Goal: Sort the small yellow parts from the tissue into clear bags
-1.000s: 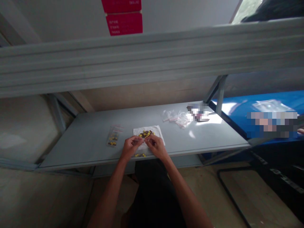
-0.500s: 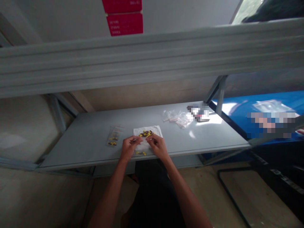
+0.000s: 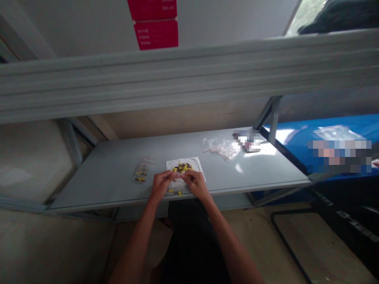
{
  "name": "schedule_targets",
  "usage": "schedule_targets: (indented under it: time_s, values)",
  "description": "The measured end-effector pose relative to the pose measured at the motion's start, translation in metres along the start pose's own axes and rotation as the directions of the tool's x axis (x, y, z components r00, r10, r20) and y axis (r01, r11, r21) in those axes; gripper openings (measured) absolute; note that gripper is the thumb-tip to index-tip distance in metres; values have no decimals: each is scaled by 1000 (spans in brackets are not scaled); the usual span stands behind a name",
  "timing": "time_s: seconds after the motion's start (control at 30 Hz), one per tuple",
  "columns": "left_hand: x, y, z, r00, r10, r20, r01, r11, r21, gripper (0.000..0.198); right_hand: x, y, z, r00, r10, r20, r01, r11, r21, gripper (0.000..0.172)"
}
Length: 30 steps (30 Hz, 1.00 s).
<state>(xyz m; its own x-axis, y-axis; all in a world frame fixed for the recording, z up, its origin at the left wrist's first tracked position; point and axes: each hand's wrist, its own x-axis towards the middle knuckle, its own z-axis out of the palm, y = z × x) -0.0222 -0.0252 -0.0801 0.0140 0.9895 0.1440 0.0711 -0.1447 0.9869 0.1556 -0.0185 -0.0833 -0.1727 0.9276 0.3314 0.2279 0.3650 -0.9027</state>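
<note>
My left hand [image 3: 161, 184] and my right hand [image 3: 194, 184] hover over a white cloth or paper sheet [image 3: 197, 167], their fingertips pinched and almost meeting. Whether they hold something tiny is hidden. Just beyond the fingers lies a heap of yellow and dark capsules [image 3: 182, 168] on the sheet. A few yellow capsules [image 3: 176, 193] lie just below my hands, near the shelf's front edge. To the left of my left hand is a clear blister strip [image 3: 141, 170] with capsules in it.
The grey metal shelf [image 3: 100, 173] carries clear plastic bags [image 3: 220, 149] and a blurred item [image 3: 247, 140] to the right. A metal upright [image 3: 274, 122] and a low beam [image 3: 177, 83] stand above. A blue surface [image 3: 331, 132] lies beyond at the right.
Over the last half second my hands have drawn closer, bringing the fingertips of both hands nearly together above the sheet. The view has tilted slightly.
</note>
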Motion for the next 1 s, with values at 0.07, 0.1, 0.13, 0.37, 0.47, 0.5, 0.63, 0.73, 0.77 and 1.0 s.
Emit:
schedule_targets:
  time_s: [0.07, 0.1, 0.13, 0.37, 0.47, 0.5, 0.63, 0.73, 0.77, 1.0]
  values:
    - [0, -2, -1, 999, 1, -36, -1, 1000, -11, 31, 1, -1, 0, 1000, 3, 27, -4, 1000, 22, 42]
    - [1, -3, -1, 998, 5, -56, -6, 1000, -16, 31, 1, -1, 0, 999, 5, 40, -6, 1000, 26, 42]
    - [1, -3, -1, 997, 10, -71, -11, 1000, -20, 31, 1, -1, 0, 999, 9, 45, -10, 1000, 24, 42]
    - [1, -2, -1, 1000, 7, -25, -7, 1000, -2, 30, 0, 2, 0, 999, 27, -41, -27, 1000, 5, 52]
    - [1, -2, -1, 998, 23, -60, -23, 1000, 11, 26, 0, 3, 1, 999, 32, -24, -32, 999, 19, 52]
    - [0, -1, 0, 997, 29, -71, -27, 999, 17, 26, 0, 3, 1, 999, 36, -17, -36, 999, 19, 52]
    - [-4, 5, 2, 996, 37, -86, -35, 999, 19, 29, 2, 1, 2, 999, 43, -9, -44, 999, -12, 54]
    - [-9, 12, -6, 982, 34, -185, -33, 999, 6, 30, 2, 1, 1, 998, 52, -47, -53, 999, -12, 57]
    - [-11, 13, -12, 971, 37, -236, -36, 999, 9, 30, 2, 1, 1, 996, 54, -67, -55, 998, -5, 58]
    - [10, 7, -100, 894, 132, -428, 8, 951, 310, 48, 0, -1, 2, 991, 79, -104, -78, 997, 12, 59]
